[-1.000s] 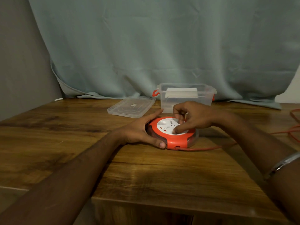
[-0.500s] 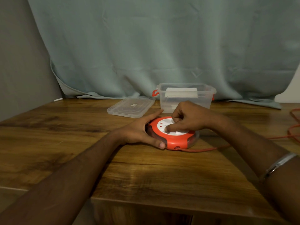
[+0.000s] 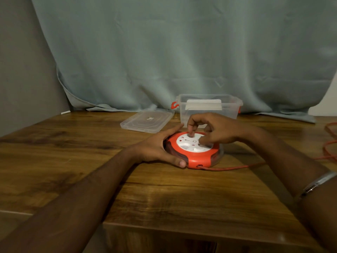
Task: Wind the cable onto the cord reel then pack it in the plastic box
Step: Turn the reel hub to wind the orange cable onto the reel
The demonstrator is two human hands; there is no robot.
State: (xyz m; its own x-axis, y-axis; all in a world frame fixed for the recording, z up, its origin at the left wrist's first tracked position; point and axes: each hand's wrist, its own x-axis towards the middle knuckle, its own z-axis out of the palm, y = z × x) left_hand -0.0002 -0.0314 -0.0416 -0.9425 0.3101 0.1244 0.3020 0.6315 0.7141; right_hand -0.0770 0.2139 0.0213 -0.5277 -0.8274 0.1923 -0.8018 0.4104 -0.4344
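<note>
The round orange-and-white plastic cord reel (image 3: 194,149) sits mid-frame on the wooden table (image 3: 164,198). Left hand (image 3: 156,148) cups its rim; right hand (image 3: 215,129) fingers curl onto its white face. The loose orange cable (image 3: 228,168) trailing right may snag or tangle.

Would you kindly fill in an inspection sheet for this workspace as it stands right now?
Surface: wooden table, glossy.
Job's things: orange and white cord reel flat on the table; clear plastic box open behind it; its lid lies flat to the box's left.
Clutter: small white object at the far left edge.
Grippers: left hand grips the reel's side; right hand rests curled fingers on the white face.
Cables: orange cable leaves the reel's front and runs right; more lies loose at the right edge, unwound.
Surroundings: grey-blue curtain behind; grey wall on the left.
</note>
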